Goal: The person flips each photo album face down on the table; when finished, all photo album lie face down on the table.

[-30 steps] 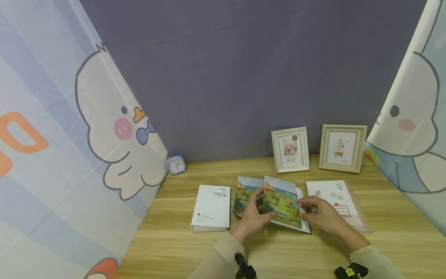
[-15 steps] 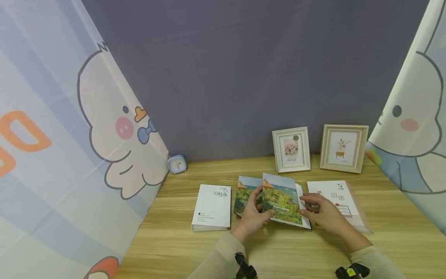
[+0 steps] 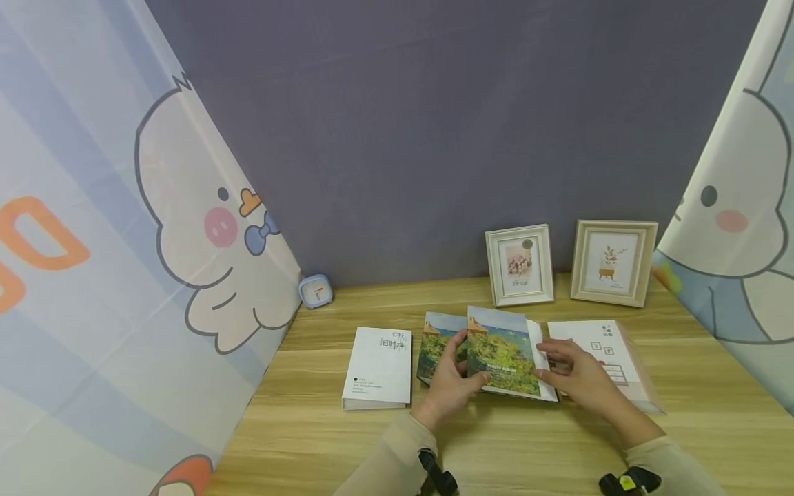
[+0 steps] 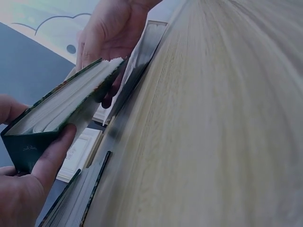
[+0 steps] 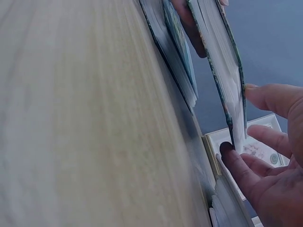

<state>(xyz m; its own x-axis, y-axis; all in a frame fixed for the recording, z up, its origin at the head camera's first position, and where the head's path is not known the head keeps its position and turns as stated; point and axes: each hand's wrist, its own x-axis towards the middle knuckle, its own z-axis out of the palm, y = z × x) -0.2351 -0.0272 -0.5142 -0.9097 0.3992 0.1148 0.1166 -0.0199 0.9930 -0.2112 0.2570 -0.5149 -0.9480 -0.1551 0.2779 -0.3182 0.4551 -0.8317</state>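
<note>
A green-and-blue photo album (image 3: 502, 355) with a landscape cover is held tilted above the table. My left hand (image 3: 445, 393) grips it at the spine, its thumb on one cover and fingers on the other, as the left wrist view shows. At the opposite, page-edge side, my right hand (image 3: 577, 379) has a thumb (image 5: 265, 97) against one cover and a fingertip (image 5: 228, 147) at the other, pinching the edge with the white pages (image 5: 225, 61) between. A matching album (image 3: 429, 357) lies just behind my left hand, partly covered by the held one.
A white album (image 3: 375, 365) lies to the left, and another white album with red print (image 3: 620, 348) lies partly behind my right hand. Two picture frames (image 3: 520, 267) stand at the back right. A small blue clock (image 3: 316, 291) sits at the back left, near the printed curtain.
The held album has risen slightly and its lower right corner has swung a little up and right. My right hand has shifted slightly right with it; the left grip looks the same.
</note>
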